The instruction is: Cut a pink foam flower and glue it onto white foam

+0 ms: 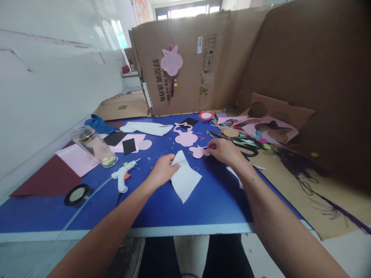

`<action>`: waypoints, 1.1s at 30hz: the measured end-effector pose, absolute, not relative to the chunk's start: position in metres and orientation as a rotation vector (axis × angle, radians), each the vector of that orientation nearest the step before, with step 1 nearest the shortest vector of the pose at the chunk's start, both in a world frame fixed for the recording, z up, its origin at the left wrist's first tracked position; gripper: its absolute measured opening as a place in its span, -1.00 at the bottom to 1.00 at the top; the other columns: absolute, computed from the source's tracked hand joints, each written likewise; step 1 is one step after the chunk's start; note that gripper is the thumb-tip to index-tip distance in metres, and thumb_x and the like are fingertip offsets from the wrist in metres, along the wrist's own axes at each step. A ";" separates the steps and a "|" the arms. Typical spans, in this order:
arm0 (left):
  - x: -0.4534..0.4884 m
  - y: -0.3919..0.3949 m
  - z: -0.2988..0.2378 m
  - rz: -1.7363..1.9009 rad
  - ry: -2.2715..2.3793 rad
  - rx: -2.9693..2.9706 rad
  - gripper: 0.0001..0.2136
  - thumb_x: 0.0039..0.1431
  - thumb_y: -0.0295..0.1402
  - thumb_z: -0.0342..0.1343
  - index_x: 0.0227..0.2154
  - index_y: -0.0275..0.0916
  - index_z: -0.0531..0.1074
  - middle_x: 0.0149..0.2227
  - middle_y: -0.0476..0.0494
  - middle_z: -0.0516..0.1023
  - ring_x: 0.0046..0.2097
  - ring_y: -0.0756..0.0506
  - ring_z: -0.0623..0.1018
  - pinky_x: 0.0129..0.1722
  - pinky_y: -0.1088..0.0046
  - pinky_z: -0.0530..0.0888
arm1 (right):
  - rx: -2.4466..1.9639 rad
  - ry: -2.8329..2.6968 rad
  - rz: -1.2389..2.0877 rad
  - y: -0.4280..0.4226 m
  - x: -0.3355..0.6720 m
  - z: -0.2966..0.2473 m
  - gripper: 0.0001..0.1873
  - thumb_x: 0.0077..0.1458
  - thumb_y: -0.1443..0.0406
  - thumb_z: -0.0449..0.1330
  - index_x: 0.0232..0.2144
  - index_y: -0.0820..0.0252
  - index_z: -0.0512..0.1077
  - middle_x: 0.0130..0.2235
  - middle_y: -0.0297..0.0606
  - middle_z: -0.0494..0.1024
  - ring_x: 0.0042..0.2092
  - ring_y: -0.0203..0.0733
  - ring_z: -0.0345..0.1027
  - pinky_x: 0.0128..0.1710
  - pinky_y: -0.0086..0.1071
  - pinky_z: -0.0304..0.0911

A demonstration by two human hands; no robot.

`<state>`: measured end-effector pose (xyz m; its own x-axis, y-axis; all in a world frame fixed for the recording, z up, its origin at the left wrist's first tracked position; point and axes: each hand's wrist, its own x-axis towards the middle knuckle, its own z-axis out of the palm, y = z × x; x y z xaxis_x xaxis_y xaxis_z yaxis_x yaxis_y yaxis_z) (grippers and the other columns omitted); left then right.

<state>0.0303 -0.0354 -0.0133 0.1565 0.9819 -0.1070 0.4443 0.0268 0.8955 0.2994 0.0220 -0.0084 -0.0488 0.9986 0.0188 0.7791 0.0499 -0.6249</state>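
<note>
My left hand (pixel 162 170) pinches the upper left edge of a white sheet of felt or paper (pixel 185 179) between thumb and fingers. My right hand (pixel 222 150) is closed at the right edge of a small pink cut-out (pixel 198 151), its fingertips pinched there. Thin dark tips show at the cut-out's edges, but what they belong to is hidden. Just beyond lies a larger pink cloud-shaped piece (pixel 186 138), with a pink outline frame (pixel 180 126) touching its far side.
Left on the blue table (pixel 214 208) are a glue gun (pixel 124 177), a glass jar (pixel 95 146), a black-rimmed roll (pixel 76 194) and felt sheets (pixel 78 160). Black-handled scissors (pixel 246 146) and pink scraps (pixel 269 129) lie right. Cardboard (pixel 191 69) stands behind, a pink ornament (pixel 171 61) hanging on it.
</note>
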 end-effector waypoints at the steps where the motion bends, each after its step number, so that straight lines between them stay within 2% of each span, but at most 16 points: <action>1: 0.030 -0.032 -0.014 0.770 1.435 1.610 -0.92 0.09 -0.39 0.25 -0.32 -0.22 0.57 -0.38 -0.10 0.66 -0.37 -0.13 0.59 -0.44 0.44 0.41 | -1.818 -1.874 0.581 0.024 0.301 -0.011 -0.85 0.13 0.23 0.39 -0.22 0.12 0.64 -0.19 -0.09 0.70 -0.17 0.00 0.52 -0.35 -0.32 0.16; 5: 0.031 -0.015 -0.013 0.735 1.520 1.801 -0.94 0.09 -0.42 0.22 -0.36 -0.21 0.58 -0.39 -0.07 0.64 -0.34 -0.13 0.56 -0.38 0.43 0.38 | -1.901 -1.903 0.477 0.025 0.299 -0.017 -0.68 0.22 0.00 0.32 -0.15 0.07 0.65 -0.15 -0.11 0.72 -0.16 0.04 0.55 -0.31 -0.29 0.17; 7: 0.034 -0.006 -0.010 0.720 1.558 1.871 -0.95 0.11 -0.44 0.21 -0.38 -0.21 0.57 -0.40 -0.06 0.62 -0.36 -0.12 0.54 -0.37 0.42 0.34 | -1.927 -1.921 0.452 0.023 0.296 -0.020 -0.54 0.17 -0.11 0.34 -0.08 0.06 0.63 -0.12 -0.11 0.72 -0.16 0.06 0.56 -0.32 -0.29 0.16; 10: 0.040 0.005 -0.009 0.703 1.617 1.925 -0.94 0.13 -0.45 0.20 -0.42 -0.19 0.54 -0.42 -0.06 0.60 -0.38 -0.12 0.52 -0.37 0.40 0.29 | -1.946 -1.949 0.434 0.022 0.293 -0.023 -0.45 0.07 -0.14 0.42 -0.04 0.05 0.61 -0.10 -0.11 0.73 -0.15 0.07 0.56 -0.34 -0.30 0.13; 18: 0.047 0.019 -0.031 0.804 1.641 1.838 -0.96 0.15 -0.44 0.18 -0.38 -0.19 0.52 -0.37 -0.08 0.64 -0.34 -0.13 0.56 -0.36 0.41 0.30 | -1.974 -1.929 0.504 0.028 0.298 -0.024 -0.72 0.06 0.04 0.44 -0.27 0.06 0.64 -0.27 -0.21 0.70 -0.30 -0.06 0.51 -0.39 -0.31 0.10; 23: 0.045 0.028 -0.045 0.919 1.549 1.803 -0.98 0.14 -0.43 0.19 -0.37 -0.20 0.51 -0.35 -0.10 0.66 -0.31 -0.13 0.59 -0.35 0.43 0.35 | -1.959 -1.868 0.608 0.033 0.301 -0.028 -0.77 0.05 0.09 0.43 -0.30 0.07 0.65 -0.35 -0.29 0.67 -0.38 -0.15 0.46 -0.42 -0.34 0.13; 33: 0.044 0.027 -0.048 1.026 1.405 1.645 -0.92 0.09 -0.46 0.22 -0.33 -0.22 0.54 -0.30 -0.12 0.70 -0.31 -0.12 0.64 -0.32 0.44 0.45 | -1.804 -1.747 0.666 0.037 0.299 -0.036 -0.86 -0.02 0.21 0.39 -0.49 0.13 0.57 -0.52 -0.38 0.55 -0.46 -0.24 0.34 -0.44 -0.37 0.08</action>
